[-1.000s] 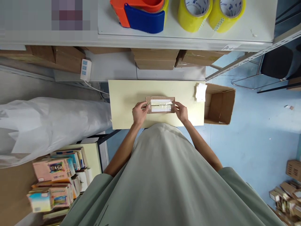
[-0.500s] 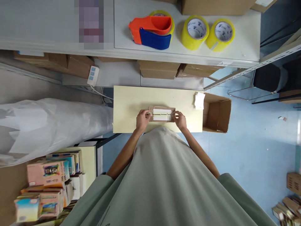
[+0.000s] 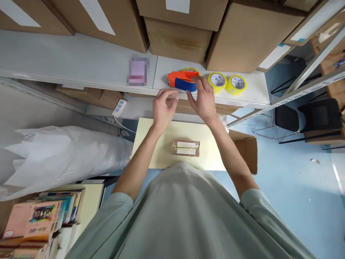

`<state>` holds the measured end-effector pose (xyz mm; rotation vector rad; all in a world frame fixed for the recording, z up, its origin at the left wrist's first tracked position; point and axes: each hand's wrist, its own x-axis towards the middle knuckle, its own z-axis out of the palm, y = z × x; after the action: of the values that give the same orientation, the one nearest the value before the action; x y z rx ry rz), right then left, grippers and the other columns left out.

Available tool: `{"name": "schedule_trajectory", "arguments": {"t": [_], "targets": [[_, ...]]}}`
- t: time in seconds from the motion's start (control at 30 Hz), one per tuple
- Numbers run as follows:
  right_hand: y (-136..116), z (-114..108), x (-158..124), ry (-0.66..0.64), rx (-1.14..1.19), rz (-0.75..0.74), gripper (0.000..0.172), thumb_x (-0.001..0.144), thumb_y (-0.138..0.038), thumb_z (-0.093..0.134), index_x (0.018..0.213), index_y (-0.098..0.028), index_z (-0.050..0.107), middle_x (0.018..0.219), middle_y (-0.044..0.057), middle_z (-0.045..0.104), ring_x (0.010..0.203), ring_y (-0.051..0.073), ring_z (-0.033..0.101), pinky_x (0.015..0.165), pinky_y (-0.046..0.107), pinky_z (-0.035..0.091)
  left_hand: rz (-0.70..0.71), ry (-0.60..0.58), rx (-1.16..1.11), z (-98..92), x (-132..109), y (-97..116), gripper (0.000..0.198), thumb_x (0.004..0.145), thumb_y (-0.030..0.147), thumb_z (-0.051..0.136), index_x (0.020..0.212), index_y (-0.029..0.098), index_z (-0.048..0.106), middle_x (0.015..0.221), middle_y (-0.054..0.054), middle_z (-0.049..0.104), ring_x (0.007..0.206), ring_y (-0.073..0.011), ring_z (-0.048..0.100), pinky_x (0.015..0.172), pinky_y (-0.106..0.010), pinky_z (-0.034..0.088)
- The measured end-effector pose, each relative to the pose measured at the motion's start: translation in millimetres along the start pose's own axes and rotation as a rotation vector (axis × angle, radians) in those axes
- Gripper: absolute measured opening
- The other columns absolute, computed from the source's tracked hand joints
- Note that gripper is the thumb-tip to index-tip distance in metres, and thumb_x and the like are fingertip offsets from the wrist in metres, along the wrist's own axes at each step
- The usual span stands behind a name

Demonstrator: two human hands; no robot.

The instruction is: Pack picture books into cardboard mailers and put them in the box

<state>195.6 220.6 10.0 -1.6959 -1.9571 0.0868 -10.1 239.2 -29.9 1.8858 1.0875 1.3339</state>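
A small parcel [image 3: 185, 148] lies on the worktop [image 3: 159, 144], well short of the tape dispenser [image 3: 182, 81], with neither hand on it. Both hands are empty, fingers loosely spread. The left hand [image 3: 164, 108] is just left of the dispenser, and the right hand [image 3: 203, 99] is closer, fingertips over its right end. The dispenser lies lengthwise along the shelf [image 3: 81, 68] edge.

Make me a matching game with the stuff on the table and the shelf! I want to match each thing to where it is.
Things:
1. tape dispenser
2. small parcel
3. open carton

Places:
A. beside the right end of the table
B. on the shelf, by the right hand
C. lying on the table

Pairs: 1-B, 2-C, 3-A
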Motion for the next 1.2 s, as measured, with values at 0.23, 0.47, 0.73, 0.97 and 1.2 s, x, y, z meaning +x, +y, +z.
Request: {"name": "schedule_trajectory", "arguments": {"t": [0.23,0.47,0.73,0.97,1.2], "targets": [[16.0,50.4,74.8,-0.208,-0.149,0.133,0.063,0.119,-0.045,0.062,0.155,0.005,0.048,0.165,0.034,0.054,0.164,0.046,0.044,0.14,0.072,0.026,0.039,0.02,-0.02,-1.2,8.9,14.0,0.022,0.111,0.024,0.062,0.127,0.024,0.077,0.127,-0.005,0.078,0.118,-0.0208,0.078,0.101,-0.034,0.069],[55.7,85.7,93.6,-0.204,-0.091,0.092,0.073,0.119,-0.065,0.054,0.151,0.001,0.05,0.153,0.031,0.067,0.16,0.046,0.055,0.14,0.076,0.024,-0.104,0.019,-0.085,9.6,-42.3,2.4,0.024,0.109,0.021,0.06,0.125,0.025,0.078,0.126,-0.006,0.081,0.115,-0.0192,0.079,0.096,-0.031,0.069],[24.3,55.2,0.6,-0.152,0.035,0.095,0.078,0.111,-0.08,0.053,0.162,-0.022,0.043,0.149,0.024,0.071,0.146,0.047,0.068,0.125,0.074,0.052,-0.246,0.11,-0.128,-19.2,-88.1,6.1,0.026,0.11,0.025,0.06,0.133,0.028,0.073,0.133,-0.006,0.081,0.121,-0.0206,0.08,0.103,-0.036,0.07],[-54.5,-2.2,-140.0,-0.341,0.047,0.248,0.088,0.104,-0.089,0.051,0.166,-0.026,0.043,0.126,0.023,0.078,0.119,0.048,0.08,0.099,0.068,0.07,-0.316,0.141,-0.121,-59.0,-126.1,51.2,0.034,0.116,0.045,0.059,0.149,0.04,0.067,0.147,-0.006,0.07,0.129,-0.0245,0.078,0.106,-0.041,0.072],[-69.9,-23.6,-194.7,-0.266,-0.042,0.112,0.063,0.105,-0.078,0.063,0.142,-0.028,0.056,0.096,0.013,0.081,0.084,0.036,0.083,0.076,0.053,0.073,-0.167,-0.035,-0.106,-92.3,-124.6,75.9,0.034,0.113,0.045,0.067,0.144,0.034,0.074,0.145,-0.008,0.074,0.132,-0.0272,0.075,0.098,-0.042,0.074]]}}
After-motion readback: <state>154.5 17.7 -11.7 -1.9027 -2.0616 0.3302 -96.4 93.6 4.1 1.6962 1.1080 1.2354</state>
